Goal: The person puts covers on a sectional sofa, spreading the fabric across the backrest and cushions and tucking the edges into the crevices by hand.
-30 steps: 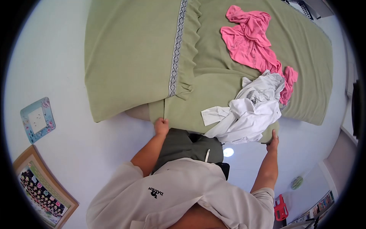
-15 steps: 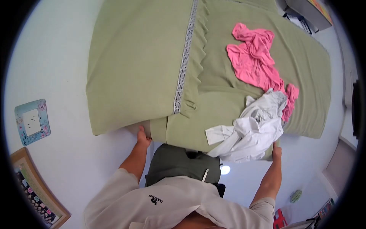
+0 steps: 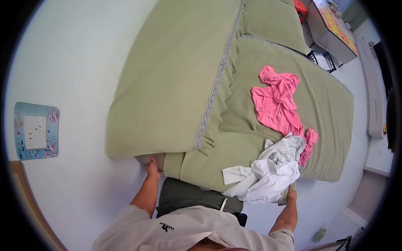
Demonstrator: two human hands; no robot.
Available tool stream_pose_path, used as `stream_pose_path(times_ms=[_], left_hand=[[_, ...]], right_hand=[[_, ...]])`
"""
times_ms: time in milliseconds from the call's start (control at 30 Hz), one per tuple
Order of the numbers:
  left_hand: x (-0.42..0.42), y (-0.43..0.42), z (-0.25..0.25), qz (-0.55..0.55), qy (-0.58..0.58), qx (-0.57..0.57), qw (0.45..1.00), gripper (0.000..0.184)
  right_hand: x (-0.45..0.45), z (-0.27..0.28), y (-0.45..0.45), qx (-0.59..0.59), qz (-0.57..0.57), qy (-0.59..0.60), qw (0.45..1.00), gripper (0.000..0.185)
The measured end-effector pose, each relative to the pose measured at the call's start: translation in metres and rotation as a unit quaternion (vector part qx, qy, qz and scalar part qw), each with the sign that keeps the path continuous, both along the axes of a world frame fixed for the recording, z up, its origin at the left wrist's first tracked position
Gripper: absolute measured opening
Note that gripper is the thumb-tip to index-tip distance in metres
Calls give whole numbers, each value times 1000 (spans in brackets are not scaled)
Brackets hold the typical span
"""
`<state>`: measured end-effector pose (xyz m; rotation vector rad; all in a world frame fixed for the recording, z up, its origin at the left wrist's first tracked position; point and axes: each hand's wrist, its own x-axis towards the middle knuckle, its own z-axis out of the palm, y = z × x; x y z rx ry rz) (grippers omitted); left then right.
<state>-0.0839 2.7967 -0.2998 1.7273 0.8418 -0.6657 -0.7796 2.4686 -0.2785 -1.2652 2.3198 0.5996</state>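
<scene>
Pink garment (image 3: 275, 100) and white shirt (image 3: 272, 173) on green-covered sofa (image 3: 240, 113)

hands L (image 3: 154, 168), R (image 3: 292, 195) @ grn-covered furn. (image 3: 205, 167) | wht garmt (image 3: 272, 178) atop (crumpled)

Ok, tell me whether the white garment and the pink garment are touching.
Touching: the head view shows the white garment lying partly over the pink garment.

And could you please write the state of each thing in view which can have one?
Pink garment: crumpled, lying on the green cover.
White garment: crumpled, one sleeve spread sideways.
Green cover: spread out, wrinkled in places.
Wall socket: nothing plugged in.
Left hand: at the beige patch, grip unclear.
Right hand: beside the white garment, grip unclear.
</scene>
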Motion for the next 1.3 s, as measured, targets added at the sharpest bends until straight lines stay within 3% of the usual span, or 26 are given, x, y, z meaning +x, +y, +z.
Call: stream_pose_path(times_ms=[67,167,267,367,433,467,500,567,600,667,767,867,967,1100,1167,1200,1233,1300], left_hand=[[-1,-3,-2,-9,-59,-57,997,50],[-6,-12,23,-47,-60,-9,997,49],[12,5,38,-132,113,-41,984,48],[35,13,88,-268,118,117,949,49],[73,60,35,-256,-215,212,918,47],[63,28,91,-183,-265,84,943,45],[45,-19,179,-108,-307,-45,944,43],[35,-65,253,-147,-482,36,863,42],[25,-95,290,-222,-542,115,802,47],[2,-150,346,-354,-632,266,636,57],[-11,-198,358,-452,-534,406,587,80],[-22,-198,348,-433,-489,456,605,101],[-29,-183,347,-447,-478,492,574,116],[-31,-180,345,-449,-433,542,564,124],[-25,-177,341,-461,-421,552,552,126],[-22,-178,339,-463,-413,559,551,126],[-22,-177,340,-465,-403,568,547,126],[-24,-173,345,-474,-387,578,541,127]], right_hand=[[1,0,-4,-4,16,-10,1000,83],[14,16,-4,-5,3,-2,1000,81],[10,13,1,-14,-25,-17,999,80],[-6,4,9,28,23,-42,998,81],[1,25,8,32,33,-82,996,82],[2,32,8,31,6,-106,994,80],[-12,17,13,-2,-34,-128,991,78],[-19,12,16,-20,-48,-159,986,75],[-31,-5,17,-20,-60,-182,981,75],[-42,-20,13,1,-59,-177,983,73],[-44,-14,10,31,-39,-217,975,70],[-43,-2,16,6,-34,-245,969,64],[-42,8,32,-57,-59,-266,960,59],[-47,22,60,-97,-120,-372,915,60],[-30,86,73,-71,-172,-404,895,58],[-57,34,91,-53,-200,-428,879,56],[-51,69,106,-46,-256,-443,858,51],[-69,74,141,20,-304,-449,840,45]])
